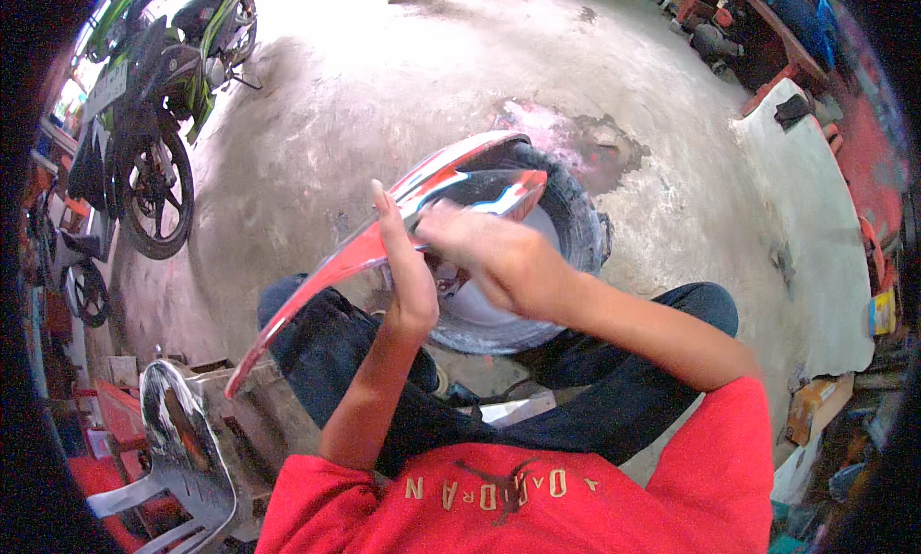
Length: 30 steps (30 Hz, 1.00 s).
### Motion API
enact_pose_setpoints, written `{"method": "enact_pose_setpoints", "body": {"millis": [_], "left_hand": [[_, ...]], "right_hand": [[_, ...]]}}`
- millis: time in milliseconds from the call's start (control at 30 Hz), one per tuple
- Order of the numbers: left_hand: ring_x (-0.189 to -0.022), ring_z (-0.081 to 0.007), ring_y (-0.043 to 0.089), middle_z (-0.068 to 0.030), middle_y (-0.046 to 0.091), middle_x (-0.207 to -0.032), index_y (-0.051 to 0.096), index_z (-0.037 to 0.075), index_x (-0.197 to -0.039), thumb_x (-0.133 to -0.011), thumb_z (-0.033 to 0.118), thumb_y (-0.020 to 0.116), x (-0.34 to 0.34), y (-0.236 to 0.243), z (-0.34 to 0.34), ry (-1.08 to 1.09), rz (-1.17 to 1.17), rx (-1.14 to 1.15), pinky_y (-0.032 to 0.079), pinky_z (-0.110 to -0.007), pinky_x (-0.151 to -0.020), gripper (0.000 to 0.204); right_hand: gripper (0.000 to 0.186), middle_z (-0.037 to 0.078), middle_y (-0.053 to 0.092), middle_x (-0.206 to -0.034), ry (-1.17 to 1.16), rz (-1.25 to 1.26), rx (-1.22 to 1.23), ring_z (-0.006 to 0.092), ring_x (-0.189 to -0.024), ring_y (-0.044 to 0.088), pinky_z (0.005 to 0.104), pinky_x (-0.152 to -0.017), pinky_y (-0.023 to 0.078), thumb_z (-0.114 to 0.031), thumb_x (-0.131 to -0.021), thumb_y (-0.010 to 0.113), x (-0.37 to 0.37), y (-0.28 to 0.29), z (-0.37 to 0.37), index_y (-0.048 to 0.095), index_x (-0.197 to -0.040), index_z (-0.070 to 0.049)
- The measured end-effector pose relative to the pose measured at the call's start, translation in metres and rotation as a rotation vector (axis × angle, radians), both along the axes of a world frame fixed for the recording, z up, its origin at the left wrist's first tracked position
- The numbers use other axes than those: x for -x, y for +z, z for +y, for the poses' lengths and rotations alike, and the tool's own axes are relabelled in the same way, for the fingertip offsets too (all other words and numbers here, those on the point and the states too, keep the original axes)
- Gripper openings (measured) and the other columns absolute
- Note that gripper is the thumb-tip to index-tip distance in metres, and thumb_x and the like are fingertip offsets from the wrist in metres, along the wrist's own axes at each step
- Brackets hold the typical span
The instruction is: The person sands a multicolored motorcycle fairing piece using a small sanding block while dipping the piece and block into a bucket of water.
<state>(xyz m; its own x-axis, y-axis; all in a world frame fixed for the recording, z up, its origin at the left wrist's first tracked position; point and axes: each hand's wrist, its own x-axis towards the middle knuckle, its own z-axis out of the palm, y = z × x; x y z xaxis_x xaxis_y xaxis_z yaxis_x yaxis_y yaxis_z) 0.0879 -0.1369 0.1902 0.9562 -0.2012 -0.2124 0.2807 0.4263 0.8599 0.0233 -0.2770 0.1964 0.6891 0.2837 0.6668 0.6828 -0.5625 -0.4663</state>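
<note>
A long, curved motorcycle fairing panel [347,259], red with white, blue and black areas, slants over a round dark basin [578,230] holding cloudy whitish water. My left hand [411,281] grips the panel near its middle from the near side, one finger pointing up past its edge. Pressed against the panel's face is my right hand [504,257], its fingers curled and somewhat smeared by motion. Whatever lies under those fingers is hidden. The panel's narrow red tip reaches down to the left, beyond my knee.
A motorcycle [153,185] stands at the left. Near the lower left is a worn plastic chair [192,458]. A wet, pinkish stain [542,122] marks the concrete floor behind the basin. A large pale panel [806,228] and a wooden bench [782,36] are at the right.
</note>
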Motion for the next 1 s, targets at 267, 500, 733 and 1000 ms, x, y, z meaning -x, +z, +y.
{"method": "enact_pose_setpoints", "body": {"millis": [267, 500, 733, 1000], "left_hand": [[-0.103, -0.0258, 0.065, -0.0099, 0.067, -0.113, 0.060, 0.005, -0.123, -0.096, 0.074, 0.037, 0.005, 0.002, -0.008, 0.214, 0.124, -0.001, 0.049, -0.043, -0.093, 0.077], [-0.146, -0.0275, 0.032, -0.0109, 0.019, -0.163, -0.001, 0.017, -0.163, -0.105, 0.059, 0.033, 0.002, -0.023, 0.012, -0.059, -0.067, -0.051, 0.028, -0.046, -0.119, 0.079], [-0.151, -0.0233, 0.020, -0.0108, 0.011, -0.166, -0.002, 0.016, -0.162, -0.108, 0.050, 0.030, 0.004, -0.021, 0.012, -0.183, -0.110, 0.093, 0.022, -0.044, -0.122, 0.072], [-0.153, -0.0241, 0.014, -0.0134, 0.010, -0.167, -0.004, 0.009, -0.161, -0.109, 0.048, 0.030, 0.007, -0.032, 0.013, -0.080, -0.299, -0.151, 0.016, -0.042, -0.124, 0.074]], "right_hand": [[0.042, 0.021, 0.064, -0.130, -0.132, 0.080, 0.089, 0.0333, -0.120, 0.063, 0.0400, -0.104, 0.049, 0.001, -0.090, 0.055, -0.013, -0.012, -0.018, 0.061, -0.131, -0.001], [0.038, 0.023, 0.062, -0.132, -0.353, 0.459, -0.066, 0.0354, -0.127, 0.059, 0.0419, -0.108, 0.046, -0.001, -0.097, 0.045, -0.028, -0.032, -0.043, 0.060, -0.132, 0.000], [0.038, 0.023, 0.064, -0.129, -0.171, 0.098, -0.077, 0.0362, -0.125, 0.060, 0.0424, -0.109, 0.047, 0.001, -0.095, 0.050, -0.019, -0.048, -0.046, 0.060, -0.132, 0.000], [0.039, 0.021, 0.063, -0.132, -0.077, 0.008, 0.016, 0.0333, -0.123, 0.062, 0.0428, -0.107, 0.048, -0.011, -0.097, 0.048, -0.014, -0.043, -0.038, 0.061, -0.132, 0.000]]}}
